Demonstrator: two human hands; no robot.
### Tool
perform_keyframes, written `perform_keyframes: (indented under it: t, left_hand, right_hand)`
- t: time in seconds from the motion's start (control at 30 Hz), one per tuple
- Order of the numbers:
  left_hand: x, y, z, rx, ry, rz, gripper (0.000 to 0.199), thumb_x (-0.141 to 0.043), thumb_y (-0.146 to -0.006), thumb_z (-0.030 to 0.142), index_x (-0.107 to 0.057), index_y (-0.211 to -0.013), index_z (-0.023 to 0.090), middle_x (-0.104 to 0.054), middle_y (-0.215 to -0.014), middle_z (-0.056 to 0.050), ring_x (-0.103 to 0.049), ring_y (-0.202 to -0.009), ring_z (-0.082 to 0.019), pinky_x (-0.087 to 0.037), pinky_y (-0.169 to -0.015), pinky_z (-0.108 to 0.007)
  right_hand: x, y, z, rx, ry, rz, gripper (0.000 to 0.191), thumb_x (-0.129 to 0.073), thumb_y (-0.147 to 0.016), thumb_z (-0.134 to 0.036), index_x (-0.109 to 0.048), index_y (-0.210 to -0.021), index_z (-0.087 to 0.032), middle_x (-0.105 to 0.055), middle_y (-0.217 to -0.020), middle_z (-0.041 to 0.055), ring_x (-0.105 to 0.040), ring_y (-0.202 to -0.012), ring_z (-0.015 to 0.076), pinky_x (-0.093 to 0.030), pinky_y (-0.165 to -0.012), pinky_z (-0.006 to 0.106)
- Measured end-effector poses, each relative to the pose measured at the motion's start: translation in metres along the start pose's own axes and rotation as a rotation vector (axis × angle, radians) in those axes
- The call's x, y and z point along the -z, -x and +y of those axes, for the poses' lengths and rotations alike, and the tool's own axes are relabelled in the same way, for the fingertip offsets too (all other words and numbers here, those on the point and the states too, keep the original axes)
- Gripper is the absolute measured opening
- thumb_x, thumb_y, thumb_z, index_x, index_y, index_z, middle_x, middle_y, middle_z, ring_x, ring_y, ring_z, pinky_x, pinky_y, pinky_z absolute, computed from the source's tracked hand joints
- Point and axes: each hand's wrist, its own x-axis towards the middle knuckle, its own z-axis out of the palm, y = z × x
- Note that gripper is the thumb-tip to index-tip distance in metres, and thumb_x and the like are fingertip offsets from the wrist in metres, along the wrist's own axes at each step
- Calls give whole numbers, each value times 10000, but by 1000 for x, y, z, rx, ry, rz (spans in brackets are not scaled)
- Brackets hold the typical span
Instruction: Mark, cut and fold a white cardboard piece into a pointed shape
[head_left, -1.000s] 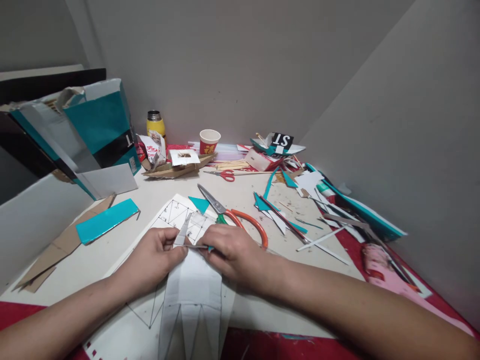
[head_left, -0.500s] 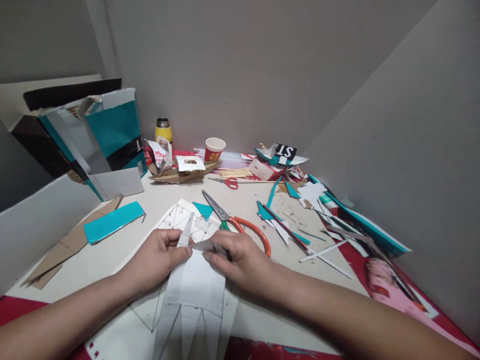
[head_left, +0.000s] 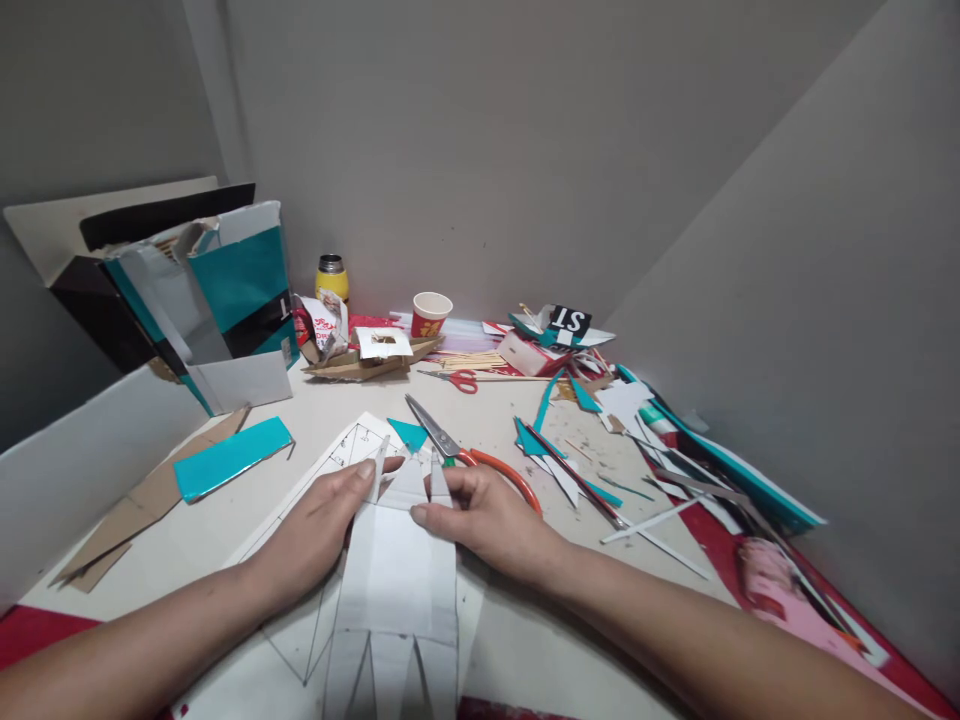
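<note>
A white folded paper piece (head_left: 397, 570) with pointed flaps at both ends lies in front of me, its near end cut off by the frame's bottom. My left hand (head_left: 326, 520) pinches its upper left flap between thumb and fingers. On the upper right corner, my right hand (head_left: 484, 520) grips the piece beside a raised flap, thumb on top. Under it spreads a white sheet with drawn black lines (head_left: 305, 640). Large orange-handled scissors (head_left: 480, 455) rest just beyond my right hand, next to a teal triangle (head_left: 407, 434).
Brown cardboard (head_left: 150, 500) and a teal strip (head_left: 234, 458) lie left, before a propped box (head_left: 244, 290). At the back are a yellow bottle (head_left: 332, 282), a paper cup (head_left: 432, 314) and small red scissors (head_left: 462, 380). Scraps (head_left: 562, 470) litter the right.
Both upper side flaps now stand raised with the middle flap visible between them. My left thumb has moved up onto the left flap. The view has tilted slightly upward.
</note>
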Motion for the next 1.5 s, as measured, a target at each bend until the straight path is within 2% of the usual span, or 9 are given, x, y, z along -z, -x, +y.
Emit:
perform_keyframes:
  t: [0.07,0.23,0.33,0.53,0.67,0.8,0.9,1.2,1.5]
  left_hand:
    - [-3,2,-1,-68,-71,6,409,-476,-939,519,-695,-1178,269,-700,-1183,-26,-562,-1140,-255,-410,-973,-332]
    - [-7,3,1,-166,-177,-25,350,-426,-983,431,-707,-1120,273,-705,-1111,-7,-596,-1012,-215,-420,-921,-310]
    - [-6,2,2,-195,-203,-28,331,-424,-986,394,-720,-1073,274,-693,-1158,-2,-581,-1066,-210,-391,-967,-302]
    - [-8,3,0,-243,-234,-27,317,-458,-969,336,-670,-1202,303,-620,-1301,-1,-485,-1248,-212,-314,-1076,-313]
    - [-11,7,1,-226,-214,-28,322,-466,-957,369,-690,-1174,287,-595,-1339,-2,-495,-1249,-230,-322,-1092,-341]
    - [-14,11,1,-79,-162,9,402,-399,-970,482,-655,-1233,320,-567,-1398,39,-390,-1366,-222,-215,-1163,-345]
    - [-16,14,0,-21,-98,-49,417,-367,-980,501,-611,-1284,351,-545,-1422,65,-407,-1359,-212,-207,-1164,-337]
    - [-18,17,4,-87,-115,-156,427,-377,-984,455,-581,-1318,284,-506,-1463,24,-380,-1376,-214,-203,-1167,-315]
    - [-18,15,0,-120,-104,-154,390,-351,-999,454,-610,-1255,316,-504,-1461,61,-365,-1382,-200,-207,-1155,-278]
  right_hand:
    - [-2,1,-1,27,19,-2,168,-660,-755,-326,-611,-718,-170,-542,-585,-36,-469,-484,117,-403,-468,249]
    - [-4,5,1,175,143,-21,254,-527,-907,-395,-599,-841,-161,-570,-740,-1,-530,-667,154,-453,-625,277]
    - [-4,7,1,264,243,-21,315,-418,-983,-423,-567,-886,-163,-585,-834,23,-546,-784,173,-455,-721,292]
    - [-8,10,0,315,360,-44,362,-331,-1019,-434,-552,-910,-168,-576,-819,32,-527,-735,171,-454,-693,304]
    - [-12,9,2,368,251,-67,362,-337,-1021,-426,-591,-995,-169,-615,-898,47,-571,-848,187,-470,-800,326]
    - [-15,9,6,370,143,-78,400,-327,-1028,-430,-613,-1023,-150,-633,-929,59,-581,-907,193,-463,-881,351]
    - [-16,11,5,365,156,-72,433,-316,-1028,-450,-624,-996,-146,-635,-916,60,-581,-876,189,-469,-848,346]
    - [-18,12,6,377,92,-151,523,-308,-1006,-534,-587,-768,-161,-552,-750,13,-565,-788,168,-475,-799,320]
    - [-19,10,6,246,-35,-207,574,-346,-938,-664,-541,-722,-170,-530,-707,10,-493,-644,141,-448,-644,281]
